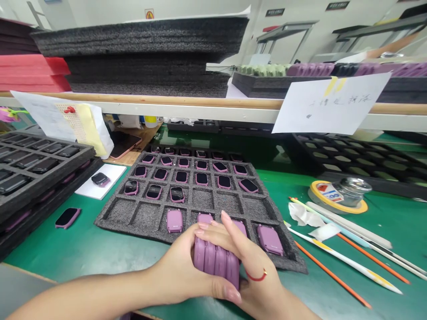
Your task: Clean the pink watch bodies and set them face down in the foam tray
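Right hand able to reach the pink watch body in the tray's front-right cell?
Likely yes: the right hand sits beside that watch body, nothing between. But it clasps a stack of pink watch bodies with the left hand, so probably must let go first.

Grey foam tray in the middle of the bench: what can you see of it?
The dark grey foam tray is a flat, textured sheet cut into rectangular compartments, lying on the green bench mat. Farther rows hold pink smartwatches face up, showing black screens; the nearest row holds face-down ones. Several compartments are bare. The left hand and right hand, gripping a stack of pink smartwatches, overlap its near edge; any contact is unclear.
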`<state>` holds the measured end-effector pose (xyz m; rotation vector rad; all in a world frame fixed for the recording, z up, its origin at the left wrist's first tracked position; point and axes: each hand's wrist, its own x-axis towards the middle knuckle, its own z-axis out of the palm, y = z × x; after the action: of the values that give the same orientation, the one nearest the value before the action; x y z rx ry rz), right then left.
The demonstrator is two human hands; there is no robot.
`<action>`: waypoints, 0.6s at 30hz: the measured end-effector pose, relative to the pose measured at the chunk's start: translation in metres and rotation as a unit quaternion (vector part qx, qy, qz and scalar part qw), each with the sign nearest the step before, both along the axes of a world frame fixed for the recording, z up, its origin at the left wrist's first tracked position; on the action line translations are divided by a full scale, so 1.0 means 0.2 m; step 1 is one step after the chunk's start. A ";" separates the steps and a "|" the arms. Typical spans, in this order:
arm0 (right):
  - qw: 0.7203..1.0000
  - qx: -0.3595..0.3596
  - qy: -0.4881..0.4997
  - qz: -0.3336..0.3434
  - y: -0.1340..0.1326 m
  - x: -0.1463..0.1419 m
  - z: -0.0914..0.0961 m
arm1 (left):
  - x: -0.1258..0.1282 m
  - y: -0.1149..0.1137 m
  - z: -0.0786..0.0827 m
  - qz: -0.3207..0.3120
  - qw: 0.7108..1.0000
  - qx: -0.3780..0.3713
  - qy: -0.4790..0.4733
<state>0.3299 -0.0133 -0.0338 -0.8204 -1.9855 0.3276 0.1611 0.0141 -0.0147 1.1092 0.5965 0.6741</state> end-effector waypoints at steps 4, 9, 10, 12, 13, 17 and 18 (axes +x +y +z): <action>0.997 0.050 -0.057 0.004 0.00 0.03 0.01 | 0.01 -0.02 -0.01 0.048 0.998 0.036 0.011; 0.997 -0.027 0.068 -0.006 -0.01 0.09 0.04 | -0.03 -0.02 0.00 0.033 0.983 0.169 0.065; 0.993 -0.050 0.109 -0.017 -0.01 0.10 0.05 | -0.04 -0.02 -0.01 0.027 0.977 0.198 0.069; 0.982 -0.073 0.169 -0.043 0.00 0.11 0.07 | -0.06 -0.02 -0.01 0.017 0.967 0.245 0.064; 0.979 -0.073 0.181 -0.052 0.01 0.11 0.08 | -0.06 -0.02 -0.01 0.011 0.964 0.260 0.059; 0.989 -0.057 0.134 -0.021 0.01 0.12 0.11 | -0.06 -0.02 0.00 0.016 0.976 0.211 0.050; 0.992 -0.056 0.109 -0.001 0.01 0.12 0.11 | -0.06 -0.02 0.00 0.013 0.988 0.153 0.031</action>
<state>0.3536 -0.0110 -0.0112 -0.8212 -1.7755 0.5102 0.1497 0.0103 -0.0139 1.4141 0.5725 0.7738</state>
